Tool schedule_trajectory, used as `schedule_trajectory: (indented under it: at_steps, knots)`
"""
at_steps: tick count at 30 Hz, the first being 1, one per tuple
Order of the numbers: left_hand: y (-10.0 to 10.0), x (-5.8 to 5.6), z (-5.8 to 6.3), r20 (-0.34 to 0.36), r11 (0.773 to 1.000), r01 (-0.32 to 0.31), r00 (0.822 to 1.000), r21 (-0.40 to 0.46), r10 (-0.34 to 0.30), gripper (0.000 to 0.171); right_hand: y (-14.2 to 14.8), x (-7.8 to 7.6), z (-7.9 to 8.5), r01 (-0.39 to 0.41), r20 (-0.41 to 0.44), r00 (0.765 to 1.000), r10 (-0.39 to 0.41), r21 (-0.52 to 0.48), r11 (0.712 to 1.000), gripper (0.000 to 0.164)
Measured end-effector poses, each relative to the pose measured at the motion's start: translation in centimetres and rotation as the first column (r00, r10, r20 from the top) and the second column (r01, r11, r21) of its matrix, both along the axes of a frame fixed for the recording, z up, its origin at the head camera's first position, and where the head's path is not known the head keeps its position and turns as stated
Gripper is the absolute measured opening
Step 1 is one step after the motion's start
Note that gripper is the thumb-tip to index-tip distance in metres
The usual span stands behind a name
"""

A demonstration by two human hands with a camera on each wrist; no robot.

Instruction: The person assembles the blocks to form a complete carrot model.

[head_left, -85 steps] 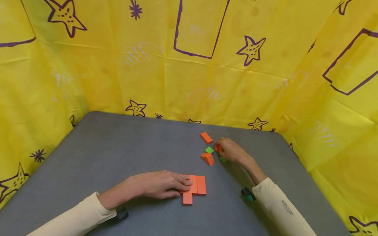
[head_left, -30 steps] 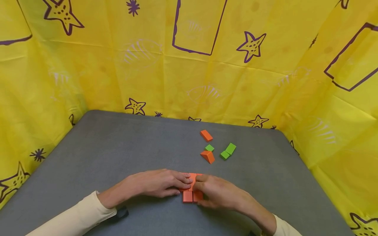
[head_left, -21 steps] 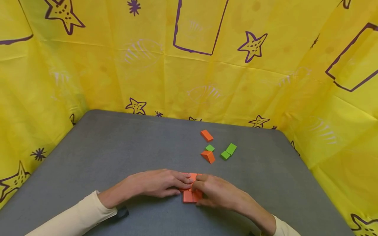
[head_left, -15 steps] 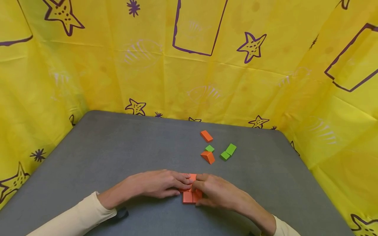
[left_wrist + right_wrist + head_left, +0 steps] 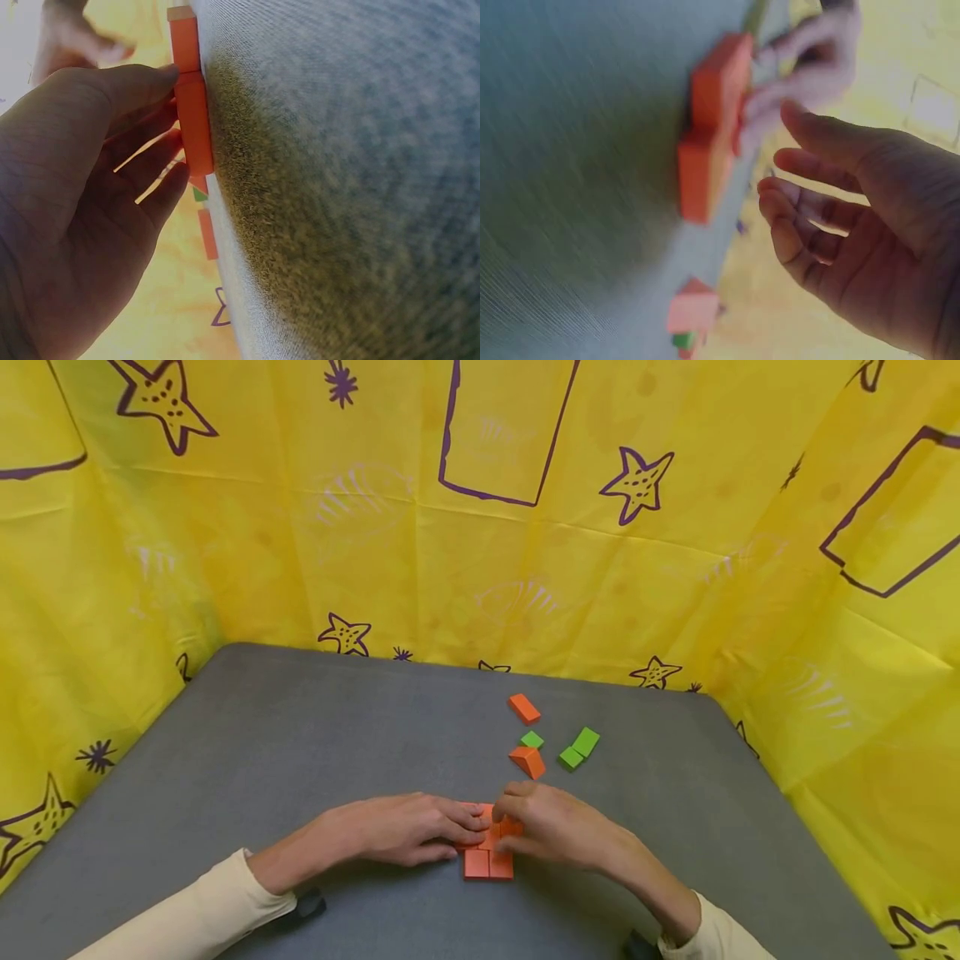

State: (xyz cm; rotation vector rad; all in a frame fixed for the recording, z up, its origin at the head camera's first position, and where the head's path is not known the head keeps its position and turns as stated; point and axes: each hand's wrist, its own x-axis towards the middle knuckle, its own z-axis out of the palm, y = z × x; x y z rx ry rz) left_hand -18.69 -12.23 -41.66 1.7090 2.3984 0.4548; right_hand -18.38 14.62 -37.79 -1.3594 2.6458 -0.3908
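Note:
My left hand (image 5: 401, 829) lies on a flat group of orange blocks (image 5: 488, 837), its fairly straight fingers resting on their tops. In the left wrist view, the thumb and fingertips are at the edge of the orange blocks (image 5: 194, 124). Two square orange blocks (image 5: 477, 864) sit side by side along the near edge of the group. Over its right side is my right hand (image 5: 562, 828), fingers loosely bent, partly covering the blocks. The right wrist view shows that hand (image 5: 870, 210) holding nothing, apart from the orange blocks (image 5: 695, 178).
Behind the hands on the grey table (image 5: 337, 727) lie an orange rectangular block (image 5: 524, 709), a small green block (image 5: 532, 740) and an orange wedge (image 5: 528, 762). Two green blocks (image 5: 579, 749) lie right of them. A yellow patterned cloth (image 5: 300, 568) surrounds the table.
My right hand brought an orange block from the back right to the group's near edge, beside the other square one. It has since let go and lifted away. The left hand stays put.

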Motion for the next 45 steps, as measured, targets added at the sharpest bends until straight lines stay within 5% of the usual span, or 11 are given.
schedule_trajectory:
  at_steps: [8, 11, 15, 19, 25, 32, 45]
  knots:
    - [-0.1, 0.0, 0.1, -0.002, 0.999, -0.028, 1.0, -0.021, 0.028, 0.042, 1.9, -8.1, 1.3, 0.195, -0.101, 0.973, -0.207, -0.11, 0.975, 0.02]
    - [-0.1, 0.0, 0.1, 0.001, 0.999, -0.032, 0.999, -0.025, 0.032, 0.042, 2.5, -11.1, 0.4, 0.216, -0.083, 0.972, -0.22, -0.047, 0.975, 0.033]
    - [-0.1, 0.0, 0.0, -0.013, 1.0, -0.015, 1.0, -0.014, 0.015, 0.041, 3.2, -13.2, -1.2, 0.194, 0.001, 0.981, -0.195, 0.106, 0.975, 0.047]
    - [-0.1, 0.0, -0.2, -0.023, 1.0, -0.003, 1.0, -0.002, 0.003, 0.041, 3.6, -13.7, -1.8, 0.216, 0.03, 0.974, -0.224, 0.166, 0.962, 0.042]
    - [-0.2, 0.0, -0.2, -0.037, 1.0, -0.006, 0.999, 0.0, 0.006, 0.041, 3.9, -14.1, -1.5, 0.3, -0.034, 0.954, -0.299, 0.062, 0.952, 0.025]
    - [-0.1, -0.1, -0.3, -0.04, 1.0, -0.001, 0.999, 0.007, 0.001, 0.042, 4.1, -14.7, -2.8, 0.4, -0.023, 0.917, -0.399, 0.014, 0.917, 0.03]
    - [0.0, 0.0, -0.2, -0.017, 1.0, -0.013, 1.0, -0.009, 0.013, 0.042, 4.8, -12.7, -1.8, 0.412, -0.104, 0.903, -0.417, -0.068, 0.909, 0.023]
